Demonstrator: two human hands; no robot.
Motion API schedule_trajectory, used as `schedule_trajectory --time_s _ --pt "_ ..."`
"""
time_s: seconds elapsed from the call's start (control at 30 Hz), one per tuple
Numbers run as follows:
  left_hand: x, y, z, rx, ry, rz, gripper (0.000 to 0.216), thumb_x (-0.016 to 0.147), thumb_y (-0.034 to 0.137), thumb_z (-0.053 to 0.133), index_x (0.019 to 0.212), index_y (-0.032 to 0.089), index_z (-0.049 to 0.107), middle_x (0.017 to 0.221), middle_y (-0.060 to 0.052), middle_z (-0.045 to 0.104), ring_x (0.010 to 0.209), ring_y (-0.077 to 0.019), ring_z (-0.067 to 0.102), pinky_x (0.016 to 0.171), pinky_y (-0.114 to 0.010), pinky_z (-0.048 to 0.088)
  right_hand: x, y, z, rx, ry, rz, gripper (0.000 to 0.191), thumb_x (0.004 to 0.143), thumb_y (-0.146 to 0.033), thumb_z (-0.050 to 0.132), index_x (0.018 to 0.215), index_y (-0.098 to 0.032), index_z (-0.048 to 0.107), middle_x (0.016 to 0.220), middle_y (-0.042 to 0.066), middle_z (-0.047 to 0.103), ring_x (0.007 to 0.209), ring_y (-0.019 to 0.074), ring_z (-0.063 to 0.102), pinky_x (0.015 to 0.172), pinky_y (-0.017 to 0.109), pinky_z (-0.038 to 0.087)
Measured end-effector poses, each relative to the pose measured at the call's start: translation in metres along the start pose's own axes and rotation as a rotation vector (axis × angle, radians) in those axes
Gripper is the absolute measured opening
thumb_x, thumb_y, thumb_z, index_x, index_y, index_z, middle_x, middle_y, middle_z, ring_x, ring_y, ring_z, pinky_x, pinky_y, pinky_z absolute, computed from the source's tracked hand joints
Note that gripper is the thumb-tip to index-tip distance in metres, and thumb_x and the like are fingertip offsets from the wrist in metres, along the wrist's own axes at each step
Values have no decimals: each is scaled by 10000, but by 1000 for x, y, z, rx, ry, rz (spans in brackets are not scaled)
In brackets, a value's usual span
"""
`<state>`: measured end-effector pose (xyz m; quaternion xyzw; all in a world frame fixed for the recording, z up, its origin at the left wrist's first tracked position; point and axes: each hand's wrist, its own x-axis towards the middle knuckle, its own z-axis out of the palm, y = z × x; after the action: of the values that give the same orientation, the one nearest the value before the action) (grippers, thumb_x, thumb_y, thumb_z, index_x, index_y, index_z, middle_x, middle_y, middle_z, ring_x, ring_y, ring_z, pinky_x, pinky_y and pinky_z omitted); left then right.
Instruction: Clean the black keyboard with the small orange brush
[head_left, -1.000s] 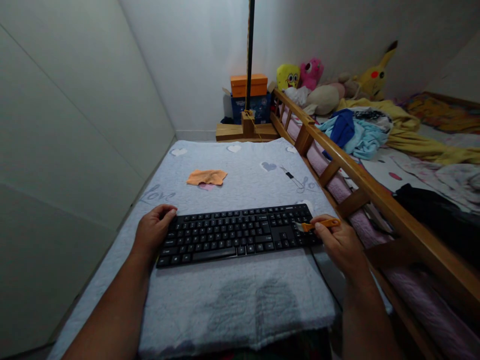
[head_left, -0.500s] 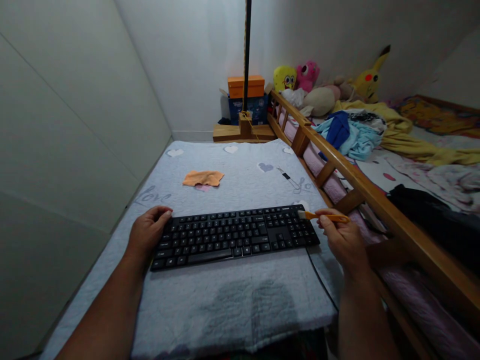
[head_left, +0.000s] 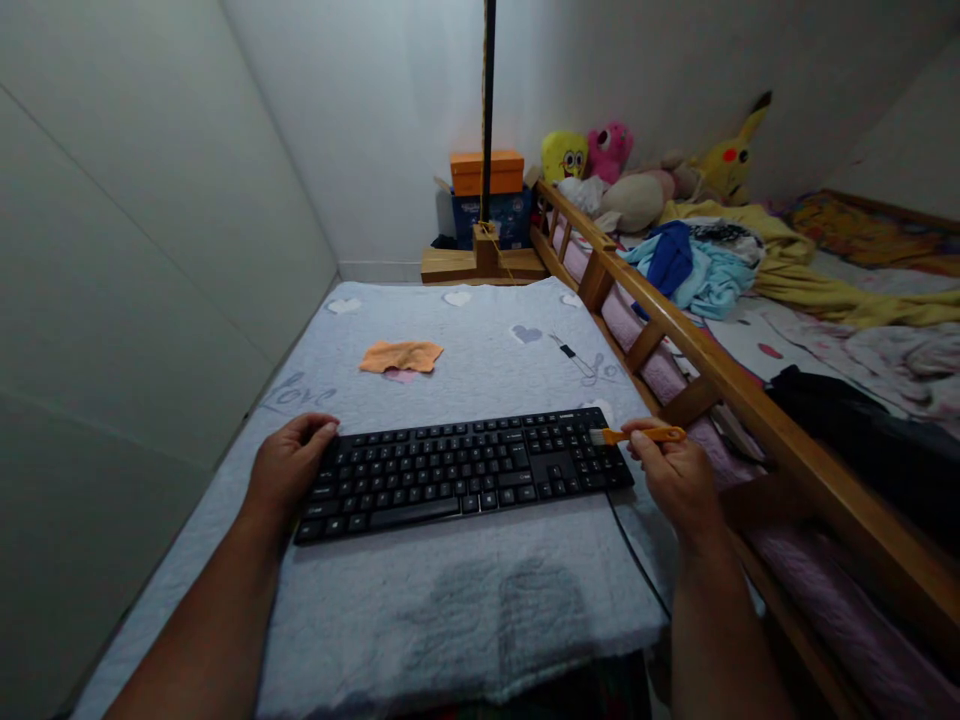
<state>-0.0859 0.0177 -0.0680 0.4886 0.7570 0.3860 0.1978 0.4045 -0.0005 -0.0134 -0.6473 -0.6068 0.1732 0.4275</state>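
Note:
A black keyboard [head_left: 435, 470] lies on the cloth-covered table [head_left: 420, 610], its cable running off the near right side. My left hand [head_left: 289, 460] grips the keyboard's left end, thumb near the top corner and the other fingers mostly hidden. In my right hand [head_left: 675, 470] is a small brush [head_left: 649, 434] with an orange handle, pinched between thumb and fingers. Its pale bristles touch or hover just over the number keys at the keyboard's right end; which of the two I cannot tell.
An orange cloth [head_left: 402, 356] lies beyond the keyboard. Tweezers [head_left: 571, 354], or a similar thin metal tool with a black band, rest at the back right. A wooden bed rail [head_left: 660, 300] borders the right side. Boxes [head_left: 487, 173] stand behind the table.
The brush in my right hand has shifted slightly left and down over the number keys. My left hand stays at the keyboard's left end. The whole view has moved a little.

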Motion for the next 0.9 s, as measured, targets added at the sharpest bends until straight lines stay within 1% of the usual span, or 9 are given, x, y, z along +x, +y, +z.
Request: schedule_trajectory --time_s 0.07,0.17,0.33,0.5,0.57,0.67,0.77,0.9 --pt "0 0 0 -1 2 -3 301 750 518 642 868 255 731 811 -14 727 765 -239 647 711 -334 496 -1 0 -1 -14 -21 0 320 884 -431 540 858 -200 761 792 56 745 723 236 684 710 347 530" --pt "-1 2 -1 -6 3 -6 295 742 511 641 860 254 728 807 -16 725 765 -240 647 703 -332 495 -4 0 -5 -52 -64 -2 308 880 -411 534 805 -206 751 735 47 722 696 233 676 696 340 520" --pt "-2 8 -1 -16 -3 -36 294 725 503 644 848 248 723 785 -17 719 746 -238 642 676 -330 489 -8 -3 -13 -85 -65 -9 315 878 -421 528 799 -212 750 669 34 682 650 225 648 630 325 483" --pt "-2 8 -1 -16 1 -36 291 720 495 651 849 246 728 791 -20 724 755 -242 644 677 -331 490 -13 -6 -24 -98 -147 15 274 846 -376 525 714 -226 713 596 17 637 598 214 622 584 319 448" --pt "-2 6 0 -25 -6 -35 301 722 502 653 859 245 728 799 -22 726 757 -241 644 669 -327 488 -14 -7 -27 -69 -124 18 261 839 -378 539 719 -223 711 601 17 635 596 211 617 591 320 458" --pt "-2 5 0 -28 -5 -29 323 732 521 649 873 241 728 797 -19 722 743 -231 637 648 -316 475 -9 -5 -26 -20 -29 15 270 854 -407 565 775 -210 733 676 32 677 628 209 625 631 328 488" --pt "-3 6 -1 2 -8 -44 326 735 507 639 887 232 728 788 -12 717 741 -223 635 645 -303 474 -1 0 -16 14 41 7 313 880 -448 577 880 -194 760 774 53 718 678 216 644 676 342 511" --pt "-3 7 -2 15 -21 -62 332 743 498 638 904 223 732 796 -11 717 729 -211 633 657 -296 470 7 8 0 42 59 2 356 888 -476 577 956 -183 768 833 73 735 726 228 665 697 357 528"
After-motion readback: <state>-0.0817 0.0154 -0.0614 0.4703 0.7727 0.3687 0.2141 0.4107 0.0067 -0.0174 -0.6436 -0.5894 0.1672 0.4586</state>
